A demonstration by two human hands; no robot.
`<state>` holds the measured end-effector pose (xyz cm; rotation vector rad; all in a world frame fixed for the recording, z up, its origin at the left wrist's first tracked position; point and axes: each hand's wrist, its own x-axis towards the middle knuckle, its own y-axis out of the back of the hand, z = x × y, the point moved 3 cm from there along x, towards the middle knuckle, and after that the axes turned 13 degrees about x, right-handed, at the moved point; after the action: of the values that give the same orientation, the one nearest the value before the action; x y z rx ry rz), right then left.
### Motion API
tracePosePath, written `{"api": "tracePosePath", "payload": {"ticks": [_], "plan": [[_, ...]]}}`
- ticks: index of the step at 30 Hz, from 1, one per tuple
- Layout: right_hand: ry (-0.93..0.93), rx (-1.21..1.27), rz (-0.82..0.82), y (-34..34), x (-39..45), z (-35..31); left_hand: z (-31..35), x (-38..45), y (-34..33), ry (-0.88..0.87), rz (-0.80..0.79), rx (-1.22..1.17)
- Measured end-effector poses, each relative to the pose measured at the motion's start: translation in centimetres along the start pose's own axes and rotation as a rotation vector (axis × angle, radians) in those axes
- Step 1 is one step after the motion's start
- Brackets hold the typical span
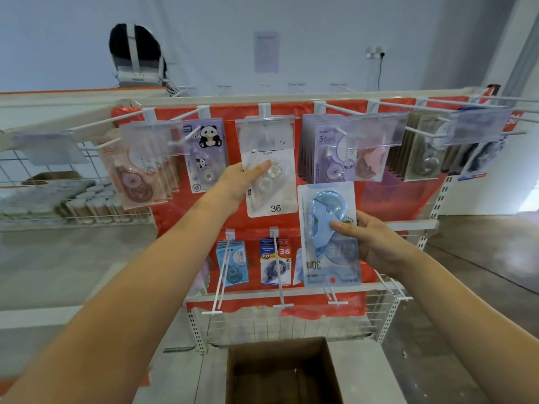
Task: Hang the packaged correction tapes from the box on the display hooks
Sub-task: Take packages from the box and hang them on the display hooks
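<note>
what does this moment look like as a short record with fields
left hand: left hand holds a clear pack marked 36 up at the middle top hook
right hand: right hand holds a blue pack upside down, off any hook
box: cardboard box open on the floor below
rack: red rack, other packs hanging on its hooks

One view only, from a camera worn on the person's head. It faces forward and slightly down at a red display rack [379, 199], close enough that both forearms reach in from the bottom corners. The wide lens bends the rack's top rail [262, 98]. An open cardboard box [280, 371] sits at the bottom edge, a pale wall [320, 30] behind.
</note>
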<state>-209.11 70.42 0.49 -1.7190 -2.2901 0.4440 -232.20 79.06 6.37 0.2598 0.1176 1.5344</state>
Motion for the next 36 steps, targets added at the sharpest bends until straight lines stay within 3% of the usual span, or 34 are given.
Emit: {"api": "tracePosePath", "payload": {"ticks": [10,16,20,23,25,30,36], "plan": [[0.041,0.068,0.028,-0.7,0.3,-0.1,-3.7,-1.1,0.8,0.022,0.151,0.085],[0.072,0.181,0.090,-1.7,1.2,0.5,-9.6,-5.7,1.1,0.153,0.239,-0.062],[0.093,0.270,0.085,-2.8,1.7,1.2,-11.0,-9.0,-1.4,0.254,0.041,-0.220],[0.105,0.315,0.090,-4.1,2.0,1.8,-10.9,-11.0,-3.7,0.216,-0.194,-0.324],[0.104,0.345,0.105,-5.1,2.1,2.4,-10.6,-11.7,-4.8,0.192,-0.267,-0.344],[0.134,0.449,0.113,-6.8,1.9,3.7,-9.8,-12.2,-6.2,0.185,-0.230,-0.502],[0.102,0.421,0.127,-6.3,1.1,4.2,-10.4,-12.1,-5.4,0.190,-0.172,-0.467]]}}
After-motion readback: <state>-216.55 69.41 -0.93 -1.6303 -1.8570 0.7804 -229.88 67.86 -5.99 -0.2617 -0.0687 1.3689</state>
